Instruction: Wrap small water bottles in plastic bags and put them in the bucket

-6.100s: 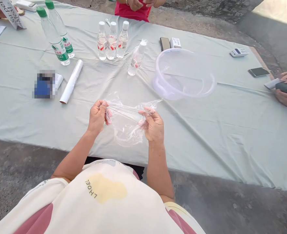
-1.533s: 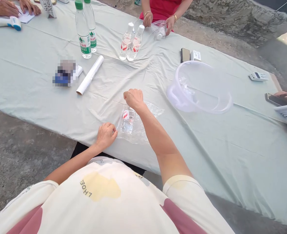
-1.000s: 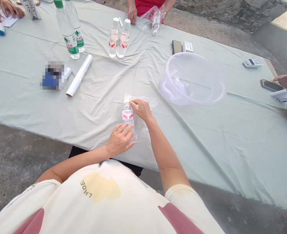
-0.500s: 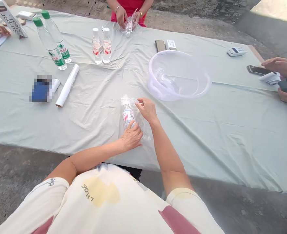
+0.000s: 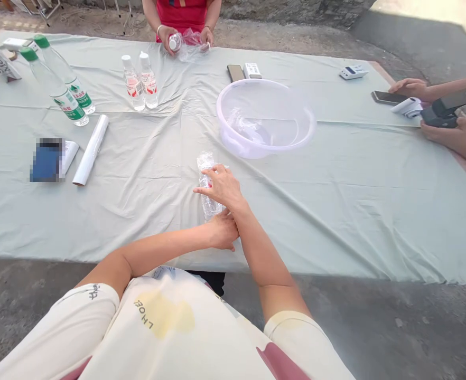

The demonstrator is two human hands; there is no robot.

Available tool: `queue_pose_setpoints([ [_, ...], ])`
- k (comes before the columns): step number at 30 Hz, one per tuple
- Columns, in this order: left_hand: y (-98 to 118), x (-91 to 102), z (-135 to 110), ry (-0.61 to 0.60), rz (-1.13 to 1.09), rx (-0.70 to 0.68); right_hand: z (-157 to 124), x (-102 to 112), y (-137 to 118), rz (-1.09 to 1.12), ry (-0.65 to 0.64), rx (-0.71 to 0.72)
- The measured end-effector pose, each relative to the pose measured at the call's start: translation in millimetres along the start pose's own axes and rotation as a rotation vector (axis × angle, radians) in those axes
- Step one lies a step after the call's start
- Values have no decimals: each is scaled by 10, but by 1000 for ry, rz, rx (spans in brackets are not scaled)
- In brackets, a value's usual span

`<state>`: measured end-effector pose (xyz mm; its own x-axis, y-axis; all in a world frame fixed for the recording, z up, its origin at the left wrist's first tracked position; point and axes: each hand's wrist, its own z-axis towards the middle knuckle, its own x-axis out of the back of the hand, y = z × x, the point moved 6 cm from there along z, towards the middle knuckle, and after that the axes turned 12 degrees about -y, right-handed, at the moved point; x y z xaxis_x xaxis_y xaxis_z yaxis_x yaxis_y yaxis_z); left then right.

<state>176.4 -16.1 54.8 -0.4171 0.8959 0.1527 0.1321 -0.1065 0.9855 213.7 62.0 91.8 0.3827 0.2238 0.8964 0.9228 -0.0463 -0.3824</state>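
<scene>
Bagged water bottle (image 5: pixel 205 168) lying on tablecloth (image 5: pixel 355 174) just nearer than clear basin (image 5: pixel 233 143), R hand (image 5: pixel 222 188) spread flat on it, L hand (image 5: pixel 222 234) at btl's near end, grip hidden, can't tell.

Soft, even daylight shade, a sunlit overexposed patch at the top right, sharp focus, wide-angle bending at edges.
</scene>
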Motion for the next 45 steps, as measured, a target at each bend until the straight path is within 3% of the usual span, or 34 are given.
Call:
queue_pose_setpoints([
  [3, 135, -182, -393, -356, 262, -113, -107, 29, 147, 37, 27, -65],
  [5, 102, -133, -664, -430, 310, -71, -182, 14, 266, 86, 23, -123],
  [6, 67, -41, -768, -384, 279, -22, -214, -2, 328, 112, 15, -154],
  [11, -160, 541, -1027, 125, -70, 220, -292, -69, 566, 202, -2, -291],
  [14, -231, 642, -990, 283, -437, 291, -290, -80, 618, 232, -7, -352],
  [17, -177, 564, -827, 296, -762, 298, -301, -92, 636, 308, 14, -378],
  [20, -129, 383, -619, 224, -974, 367, -334, -113, 651, 384, 58, -399],
  [24, -161, 149, -385, 132, -1057, 511, -361, -145, 641, 425, 83, -420],
  [27, -218, 116, -280, 181, -1061, 495, -380, -180, 636, 496, 103, -424],
  [32, -357, 159, -317, 304, -1174, 467, -500, -256, 610, 646, 210, -423],
  [37, -379, 248, -448, 365, -1330, 364, -696, -295, 339, 722, 390, -333],
  [40, -368, 400, -562, 424, -1362, 236, -753, -308, 92, 819, 399, -122],
  [43, -443, 619, -765, 594, -1327, 199, -812, -231, -50, 801, 363, 28],
  [45, -491, 774, -909, 705, -1293, 167, -922, -42, -18, 675, 538, -9],
])
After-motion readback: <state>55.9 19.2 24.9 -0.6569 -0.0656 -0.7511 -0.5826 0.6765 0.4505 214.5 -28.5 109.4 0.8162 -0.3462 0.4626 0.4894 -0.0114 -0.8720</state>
